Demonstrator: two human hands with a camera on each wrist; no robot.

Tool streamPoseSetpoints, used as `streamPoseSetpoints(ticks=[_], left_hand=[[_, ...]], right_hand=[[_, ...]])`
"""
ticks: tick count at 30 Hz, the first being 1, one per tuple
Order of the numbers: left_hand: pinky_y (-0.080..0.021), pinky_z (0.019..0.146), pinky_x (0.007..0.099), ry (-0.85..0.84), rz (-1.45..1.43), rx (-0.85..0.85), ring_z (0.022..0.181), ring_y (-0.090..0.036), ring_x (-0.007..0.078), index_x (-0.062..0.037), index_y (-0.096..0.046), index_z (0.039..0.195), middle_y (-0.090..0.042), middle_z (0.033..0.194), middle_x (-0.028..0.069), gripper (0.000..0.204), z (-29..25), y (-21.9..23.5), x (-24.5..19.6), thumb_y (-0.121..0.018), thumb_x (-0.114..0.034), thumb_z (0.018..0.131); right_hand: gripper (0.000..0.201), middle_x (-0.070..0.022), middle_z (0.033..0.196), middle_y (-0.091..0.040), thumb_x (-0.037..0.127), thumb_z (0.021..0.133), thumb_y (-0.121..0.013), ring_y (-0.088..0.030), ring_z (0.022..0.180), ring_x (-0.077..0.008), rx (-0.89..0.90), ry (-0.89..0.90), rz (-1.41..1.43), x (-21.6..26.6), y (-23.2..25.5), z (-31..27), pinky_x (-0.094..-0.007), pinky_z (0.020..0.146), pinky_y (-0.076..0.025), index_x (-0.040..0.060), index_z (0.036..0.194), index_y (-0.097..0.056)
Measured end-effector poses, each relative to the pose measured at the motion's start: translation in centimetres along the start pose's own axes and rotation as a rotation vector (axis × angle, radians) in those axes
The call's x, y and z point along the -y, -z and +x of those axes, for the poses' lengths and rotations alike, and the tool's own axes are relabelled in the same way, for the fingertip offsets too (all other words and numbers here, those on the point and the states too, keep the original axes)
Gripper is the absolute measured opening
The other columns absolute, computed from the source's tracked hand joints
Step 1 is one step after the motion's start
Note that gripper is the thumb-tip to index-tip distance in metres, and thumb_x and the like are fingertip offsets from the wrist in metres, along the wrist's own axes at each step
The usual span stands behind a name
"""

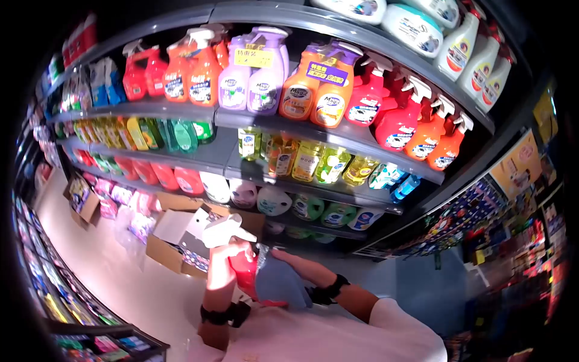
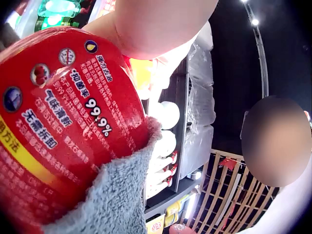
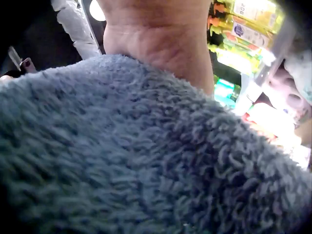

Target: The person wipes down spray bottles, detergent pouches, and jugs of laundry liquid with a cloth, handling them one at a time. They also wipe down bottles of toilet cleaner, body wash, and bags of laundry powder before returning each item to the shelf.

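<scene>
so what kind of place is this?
Most likely a shop aisle for cleaning products: shelves packed with rows of spray bottles, a yellow price tag on the shelf edge, and open cardboard boxes on the floor.

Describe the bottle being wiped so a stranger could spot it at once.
Below the shelves of cleaning products, look down to the person's hands. The left hand grips a red spray bottle with a white trigger top, and a blue-grey cloth presses against it. It alone is off the shelves.
</scene>
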State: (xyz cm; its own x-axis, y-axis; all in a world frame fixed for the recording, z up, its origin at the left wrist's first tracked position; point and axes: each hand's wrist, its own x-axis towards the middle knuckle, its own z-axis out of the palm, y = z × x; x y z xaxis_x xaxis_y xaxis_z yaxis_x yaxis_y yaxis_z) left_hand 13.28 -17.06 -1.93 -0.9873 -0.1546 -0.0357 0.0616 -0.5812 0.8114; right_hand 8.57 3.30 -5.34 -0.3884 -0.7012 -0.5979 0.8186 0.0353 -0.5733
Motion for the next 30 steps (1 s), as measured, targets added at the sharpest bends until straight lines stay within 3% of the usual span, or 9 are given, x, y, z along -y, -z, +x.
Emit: streamPoseSetpoints(ticks=[2,4,11,13,14,16,18,22,30], left_hand=[[-0.046,0.061,0.0279,-0.023,0.001,-0.039,0.059,-0.058,0.0180,0.0051,-0.063,0.085,-0.059,0.065,0.0090,0.018,0.1,0.5,0.1,-0.060,-0.009,0.074],[-0.045,0.062,0.0275,-0.060,0.017,-0.038,0.060,-0.056,0.0185,0.0036,-0.060,0.080,-0.058,0.066,0.0099,0.016,1.1,1.0,-1.7,-0.057,-0.011,0.074],[-0.048,0.072,0.0311,-0.092,-0.006,-0.028,0.072,-0.059,0.0203,0.0025,-0.059,0.091,-0.061,0.083,0.0105,0.015,-0.5,-2.0,-2.9,-0.061,-0.009,0.081],[-0.045,0.079,0.0333,-0.056,-0.031,0.144,0.075,-0.058,0.0211,0.0029,-0.057,0.091,-0.058,0.083,0.0102,0.014,-0.9,-3.6,-4.4,-0.059,-0.009,0.085],[-0.045,0.075,0.0344,-0.219,0.313,0.228,0.074,-0.057,0.0214,0.0015,-0.054,0.087,-0.056,0.076,0.0092,0.013,-1.1,-3.5,-4.1,-0.060,-0.010,0.085],[-0.044,0.071,0.0354,-0.008,0.045,0.401,0.070,-0.055,0.0214,-0.0015,-0.052,0.080,-0.053,0.071,0.0084,0.016,-0.6,-5.7,-5.6,-0.060,-0.014,0.085],[-0.044,0.063,0.0371,0.093,-0.318,0.936,0.055,-0.052,0.0227,-0.0050,-0.049,0.074,-0.051,0.062,0.0092,0.018,2.9,-3.6,-3.5,-0.061,-0.015,0.082],[-0.044,0.056,0.0399,0.069,-0.290,0.709,0.049,-0.051,0.0236,-0.0067,-0.048,0.072,-0.050,0.059,0.0098,0.017,1.6,-4.4,-3.4,-0.060,-0.010,0.084],[-0.046,0.057,0.0378,-0.153,-0.150,0.384,0.052,-0.053,0.0237,-0.0072,-0.045,0.093,-0.048,0.061,0.0070,0.014,1.3,-3.7,-3.5,-0.058,-0.009,0.091]], right_hand=[[0.065,-0.0134,0.116,-0.065,0.047,0.090,-0.065,-0.064,0.099,-0.0205,0.046,0.230,-0.081,-0.1,-0.6,-2.7,-0.0309,0.090,-0.051,-0.0007,0.132,-0.051],[0.079,-0.0177,0.119,-0.063,0.043,0.082,-0.074,-0.063,0.102,-0.0239,-0.003,0.652,-0.938,1.0,-1.0,-1.8,-0.0351,0.089,-0.051,-0.0029,0.138,-0.042],[0.083,-0.0188,0.116,-0.063,0.036,0.074,-0.081,-0.063,0.101,-0.0235,-0.445,0.926,-1.178,-0.8,-2.2,-3.5,-0.0351,0.088,-0.049,0.0015,0.138,-0.042],[0.086,-0.0166,0.116,-0.063,0.038,0.071,-0.083,-0.062,0.103,-0.0215,-0.275,0.919,-0.939,0.2,-1.9,-3.8,-0.0344,0.089,-0.049,0.0017,0.138,-0.043],[0.090,-0.0144,0.117,-0.063,0.040,0.068,-0.084,-0.062,0.104,-0.0195,-0.101,0.888,-0.735,0.8,-1.5,-4.1,-0.0337,0.090,-0.049,0.0019,0.138,-0.043],[0.091,-0.0100,0.122,-0.062,0.046,0.071,-0.082,-0.059,0.107,-0.0162,-0.015,0.820,-0.643,0.5,0.0,-3.1,-0.0322,0.093,-0.048,0.0032,0.140,-0.042],[0.089,-0.0078,0.128,-0.058,0.052,0.078,-0.076,-0.057,0.112,-0.0152,0.369,0.607,-0.287,-0.2,1.3,-0.6,-0.0309,0.097,-0.046,0.0024,0.142,-0.040],[0.071,-0.0086,0.133,-0.054,0.049,0.094,-0.059,-0.053,0.119,-0.0131,0.285,0.399,0.115,-2.3,0.1,0.4,-0.0282,0.100,-0.045,-0.0004,0.141,-0.041],[0.051,-0.0066,0.131,-0.056,0.035,0.103,-0.046,-0.054,0.112,-0.0112,0.249,0.436,-0.189,1.2,1.0,1.6,-0.0256,0.098,-0.044,0.0020,0.142,-0.042]])
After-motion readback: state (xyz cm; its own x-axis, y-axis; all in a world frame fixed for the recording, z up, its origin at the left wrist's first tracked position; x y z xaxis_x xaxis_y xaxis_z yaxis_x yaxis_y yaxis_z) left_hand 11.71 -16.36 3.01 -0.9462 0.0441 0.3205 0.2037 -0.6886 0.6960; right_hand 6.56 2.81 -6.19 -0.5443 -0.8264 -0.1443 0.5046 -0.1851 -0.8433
